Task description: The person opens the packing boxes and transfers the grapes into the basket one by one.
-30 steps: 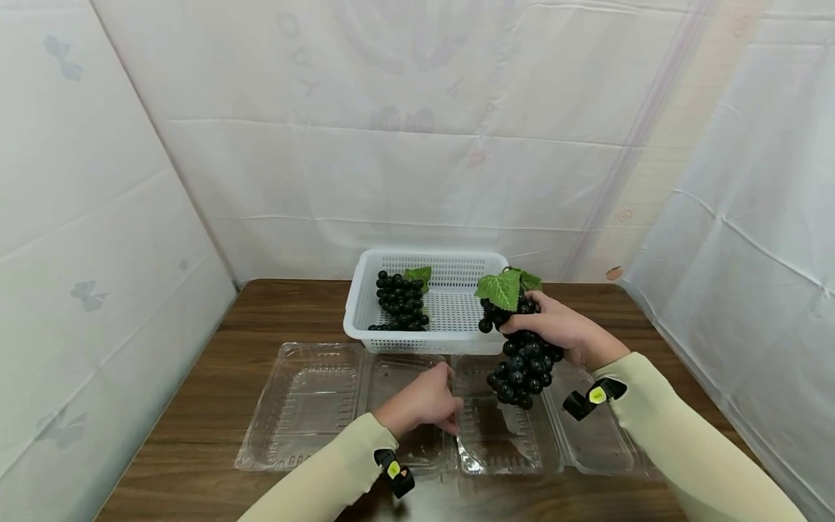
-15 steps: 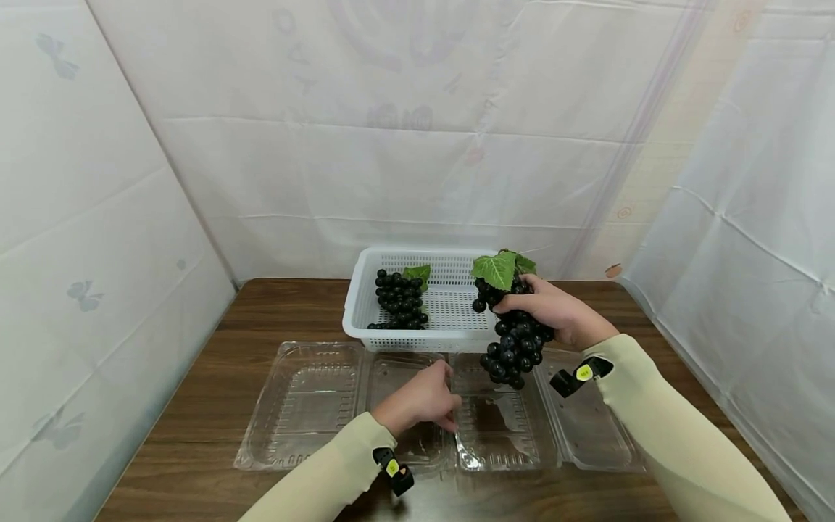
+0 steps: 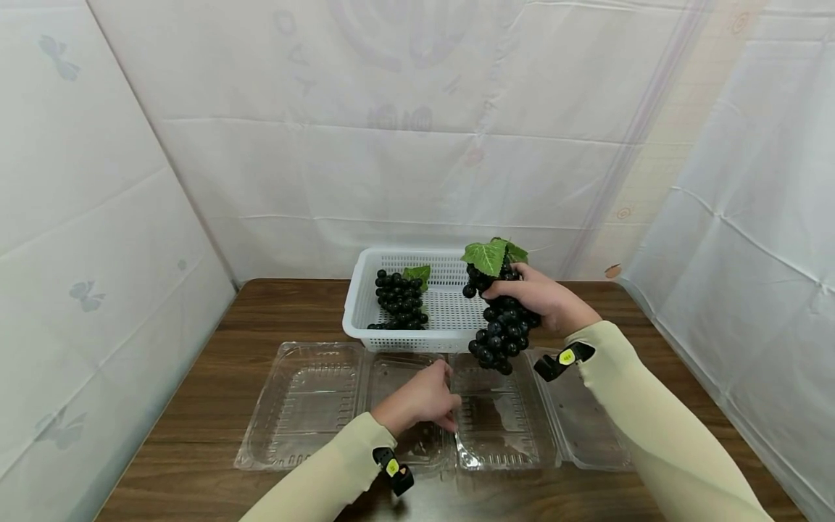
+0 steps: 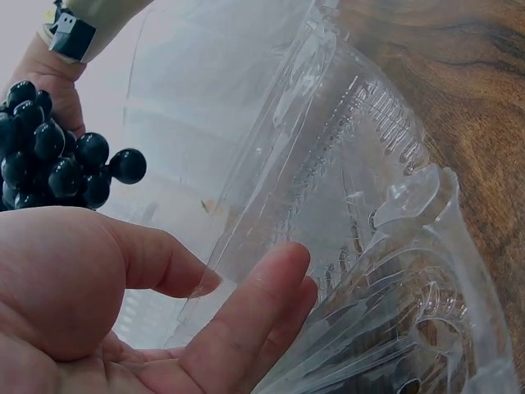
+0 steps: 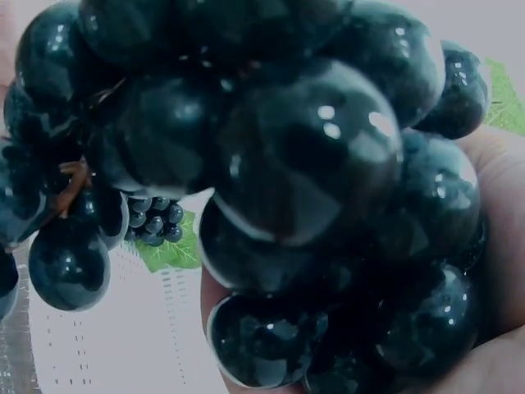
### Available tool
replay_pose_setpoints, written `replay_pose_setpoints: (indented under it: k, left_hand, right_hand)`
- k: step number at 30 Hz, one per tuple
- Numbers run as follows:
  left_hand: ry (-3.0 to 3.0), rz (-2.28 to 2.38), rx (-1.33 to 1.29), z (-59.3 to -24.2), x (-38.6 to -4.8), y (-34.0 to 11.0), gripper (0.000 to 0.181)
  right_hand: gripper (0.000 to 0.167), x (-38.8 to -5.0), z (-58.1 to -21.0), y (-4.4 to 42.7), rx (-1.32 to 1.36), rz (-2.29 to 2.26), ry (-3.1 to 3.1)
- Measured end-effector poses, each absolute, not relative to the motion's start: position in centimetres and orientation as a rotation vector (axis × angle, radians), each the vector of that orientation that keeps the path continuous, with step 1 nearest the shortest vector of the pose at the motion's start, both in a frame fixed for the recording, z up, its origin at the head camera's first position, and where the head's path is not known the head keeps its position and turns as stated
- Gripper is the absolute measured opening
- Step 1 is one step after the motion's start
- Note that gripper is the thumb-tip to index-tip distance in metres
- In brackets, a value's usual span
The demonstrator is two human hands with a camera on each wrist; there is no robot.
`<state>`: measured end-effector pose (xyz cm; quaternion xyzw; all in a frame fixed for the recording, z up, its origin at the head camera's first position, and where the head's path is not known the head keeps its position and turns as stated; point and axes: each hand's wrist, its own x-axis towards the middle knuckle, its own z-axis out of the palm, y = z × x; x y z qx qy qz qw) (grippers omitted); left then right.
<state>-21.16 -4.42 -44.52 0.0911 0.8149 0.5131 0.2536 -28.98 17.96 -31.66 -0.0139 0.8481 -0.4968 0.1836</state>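
Observation:
My right hand (image 3: 538, 297) grips a bunch of black grapes (image 3: 502, 330) near its top, below the green leaves (image 3: 485, 255). The bunch hangs over the front right of the white basket (image 3: 355, 319) and the back of a clear plastic clamshell container (image 3: 505, 435). Large grapes (image 5: 308, 152) fill most of the right wrist view and hide part of that hand. My left hand (image 3: 424, 399) holds the container's left edge; in the left wrist view the thumb and fingers (image 4: 246, 320) lie around the thin plastic rim.
A second bunch of black grapes (image 3: 399, 301) lies in the left of the basket. Another clear open container (image 3: 313, 406) lies to the left on the wooden table (image 3: 196, 420). White sheeting (image 3: 391, 174) encloses the back and sides.
My right hand has carried the grape bunch leftward and up, toward the basket. The left hand has stayed at the container's edge.

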Motion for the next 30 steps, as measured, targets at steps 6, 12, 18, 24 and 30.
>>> replay_pose_setpoints:
  k: [6,12,18,24,30]
  left_hand:
    - [2.212,1.396,0.245,-44.5,-21.1,-4.4,0.058]
    - [2.202,1.404,0.236,-44.5,-21.1,-4.3,0.057]
    - [2.199,1.409,0.238,-44.5,-21.1,-4.3,0.059]
    - [2.196,1.416,0.244,-44.5,-21.1,-4.4,0.06]
    - [2.198,1.419,0.229,-44.6,-21.1,-4.2,0.059]
  right_hand:
    - [0.114,-29.6,-31.7,17.8,-0.015,-1.399,2.405]
    - [0.115,-30.2,-31.5,17.5,-0.013,-1.392,2.419]
    - [0.115,-30.8,-31.3,17.2,0.013,-1.393,2.429]
    - [0.116,-31.8,-31.2,16.9,0.025,-1.399,2.451]
    - [0.114,-32.4,-31.1,16.6,0.031,-1.442,2.444]
